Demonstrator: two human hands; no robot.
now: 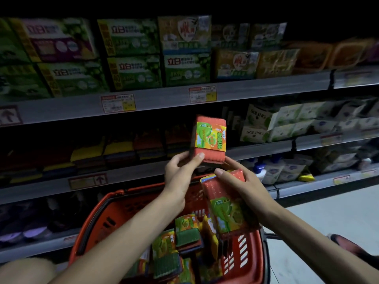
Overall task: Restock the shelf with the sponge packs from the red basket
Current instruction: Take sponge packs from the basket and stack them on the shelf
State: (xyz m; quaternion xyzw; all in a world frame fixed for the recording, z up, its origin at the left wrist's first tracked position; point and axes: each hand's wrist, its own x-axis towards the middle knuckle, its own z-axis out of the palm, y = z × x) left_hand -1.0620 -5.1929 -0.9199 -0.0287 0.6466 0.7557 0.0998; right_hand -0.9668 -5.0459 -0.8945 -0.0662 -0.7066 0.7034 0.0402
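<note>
Holding one orange sponge pack (pixel 209 138) upright at the centre of the frame with the left hand (pixel 180 169), thumb pressed on its lower front face. Gripping a second sponge pack (pixel 225 206) just below and to the right with the right hand (pixel 242 181), above the red basket (pixel 106 218) in the lower centre. Lying mixed inside the basket, more packs (pixel 184 236) with green and orange sides. Behind, at middle left, in dim light on the shelf (pixel 133 175), stacked sponges (pixel 119 148).

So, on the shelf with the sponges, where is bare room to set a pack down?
The likeliest gap is the dark stretch behind the raised pack, between the sponge stacks and the SOLING boxes, though it is too dim to be sure. Headroom shows above the stacks. The stacks themselves sit tightly side by side.
</note>
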